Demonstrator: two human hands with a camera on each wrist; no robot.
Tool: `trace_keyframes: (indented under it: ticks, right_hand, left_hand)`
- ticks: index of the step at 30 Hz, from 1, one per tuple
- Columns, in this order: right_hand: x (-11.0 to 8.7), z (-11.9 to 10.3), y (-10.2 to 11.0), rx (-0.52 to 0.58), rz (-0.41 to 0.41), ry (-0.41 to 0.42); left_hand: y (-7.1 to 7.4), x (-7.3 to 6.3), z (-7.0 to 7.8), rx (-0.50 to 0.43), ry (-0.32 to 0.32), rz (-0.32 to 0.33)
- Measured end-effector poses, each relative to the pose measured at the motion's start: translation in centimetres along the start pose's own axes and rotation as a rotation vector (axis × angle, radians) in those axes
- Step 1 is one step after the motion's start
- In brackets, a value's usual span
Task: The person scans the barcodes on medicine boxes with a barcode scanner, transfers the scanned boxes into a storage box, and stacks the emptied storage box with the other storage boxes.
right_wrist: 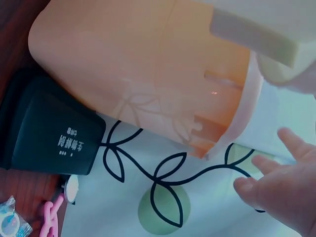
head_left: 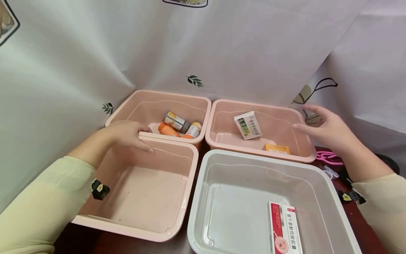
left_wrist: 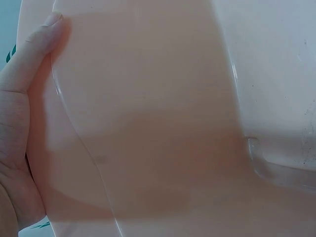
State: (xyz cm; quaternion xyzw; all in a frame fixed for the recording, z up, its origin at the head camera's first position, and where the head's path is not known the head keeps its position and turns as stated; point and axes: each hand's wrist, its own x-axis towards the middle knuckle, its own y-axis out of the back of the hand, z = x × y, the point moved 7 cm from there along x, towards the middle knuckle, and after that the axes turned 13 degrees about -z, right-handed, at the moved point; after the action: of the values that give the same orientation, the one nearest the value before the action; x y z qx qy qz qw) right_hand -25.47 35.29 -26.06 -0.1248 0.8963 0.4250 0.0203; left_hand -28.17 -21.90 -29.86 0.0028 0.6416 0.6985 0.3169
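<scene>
My left hand [head_left: 128, 134] grips the shared edge area at the back of the near-left pink bin [head_left: 185, 197], fingers over the rim. In the left wrist view its thumb [left_wrist: 49, 29] presses on the bin's inner wall. At the right end of the far-right pink bin [head_left: 307, 141], my right hand [head_left: 331, 130] is held with fingers spread and nothing in them. A white medicine box [head_left: 248, 126] stands tilted inside that bin, above an orange box [head_left: 277, 149] partly hidden by the near rim. The right wrist view shows the right fingers apart from the bin's outside.
The far-left pink bin [head_left: 172, 94] holds several bottles [head_left: 176, 121]. In the grey bin [head_left: 209, 197] lies a red-and-white medicine box [head_left: 285, 227]. Right of the bins are a dark container [right_wrist: 54, 123], a pink plastic item [right_wrist: 51, 217] and a small wrapped packet [right_wrist: 12, 219]. A printed cloth [head_left: 241, 49] hangs behind.
</scene>
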Motion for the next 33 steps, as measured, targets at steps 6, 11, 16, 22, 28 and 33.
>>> trace_keyframes:
  ticks: [6, 11, 16, 22, 28, 33]
  right_hand:
    - [-1.5, -0.5, -0.3, -0.042, 0.008, 0.065]
    - [-4.6, -2.7, -1.4, -0.178, 0.079, 0.243]
    - [-8.8, -6.0, -4.3, -0.352, 0.139, 0.555]
    - [-11.3, -8.0, -10.0, -0.420, -0.049, 0.772]
    - [-10.6, -6.8, -14.6, -0.571, -0.245, 0.636]
    - [-10.1, -5.3, -16.5, -0.625, -0.351, 0.517]
  left_hand:
    - [0.0, 0.1, 0.0, 0.004, -0.008, -0.006]
    - [0.0, 0.1, 0.2, 0.001, -0.009, -0.004]
    - [0.0, 0.1, 0.2, -0.011, -0.004, 0.002]
    - [0.0, -0.1, -0.2, -0.012, 0.001, 0.007]
    - [0.0, -0.2, -0.1, -0.009, -0.007, 0.007]
    - [0.1, -0.1, 0.2, -0.010, -0.012, 0.002]
